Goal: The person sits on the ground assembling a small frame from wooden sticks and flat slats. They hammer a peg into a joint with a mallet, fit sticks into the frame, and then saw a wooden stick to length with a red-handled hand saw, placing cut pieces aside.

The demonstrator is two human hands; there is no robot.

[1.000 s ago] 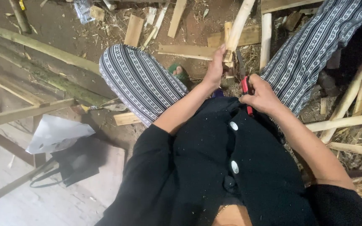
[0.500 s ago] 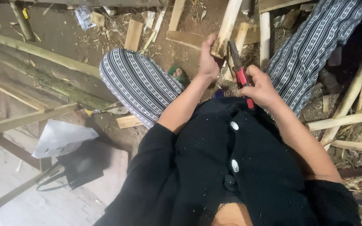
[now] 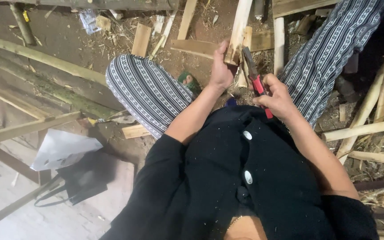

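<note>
**Wooden stick gripped between the knees, pliers at its end**

Wooden stick (image 3: 238, 31) sits top centre, pale and narrow, running up out of the picture so its far end is cut off. Starting at the far left: long bamboo poles (image 3: 41, 60) slant across the dirt, and a wooden frame (image 3: 23, 129) angles below them. A white sheet (image 3: 63, 149) lies there over a dark bag (image 3: 85, 180), whose shape is hard to read in the shadow. Moving in, the left knee in striped trousers (image 3: 145, 91) is bent up, and a green sandal (image 3: 191, 83) peeks out beside it, mostly hidden. Now the left hand (image 3: 221, 71): wrapped firmly round the stick's lower end, thumb up along its side. Just right of it, the red-handled pliers (image 3: 254, 75) stand nose-up against the stick; whether the nose actually bites the wood cannot be told from here. The right hand (image 3: 278, 95) is closed tight round the red handles, whose lower ends vanish behind the fingers and the black cardigan (image 3: 245, 178). Further right, the other striped leg climbs to the top corner, and loose offcuts (image 3: 365, 129) litter the ground, some clipped by the frame edge.
</note>
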